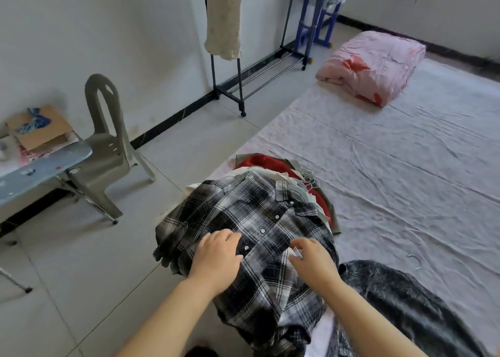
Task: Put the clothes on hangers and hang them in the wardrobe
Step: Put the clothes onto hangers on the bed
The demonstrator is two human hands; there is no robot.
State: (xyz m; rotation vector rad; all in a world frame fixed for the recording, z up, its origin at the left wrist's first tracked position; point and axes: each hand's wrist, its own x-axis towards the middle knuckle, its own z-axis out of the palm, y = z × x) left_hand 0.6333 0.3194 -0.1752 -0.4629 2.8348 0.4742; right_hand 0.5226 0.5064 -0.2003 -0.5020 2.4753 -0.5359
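Note:
A black and white plaid shirt (243, 221) lies on top of a pile of clothes at the near left corner of the bed (405, 180). A red garment (259, 163) shows beneath it at the far side. My left hand (216, 256) rests on the shirt's front beside the button line, fingers bent. My right hand (311, 259) is on the shirt's right side, fingers curled at the fabric; whether it pinches the cloth I cannot tell. Several wire hangers (308, 175) lie by the pile. The black clothes rack (238, 80) stands at the far wall with a cream garment (223, 18) hanging on it.
A dark grey fuzzy garment (405, 302) lies on the bed at my right. A folded pink quilt (373, 64) sits at the bed's far end. One loose metal hook (415, 260) lies on the sheet. A grey plastic chair (108, 145) and a table stand at left.

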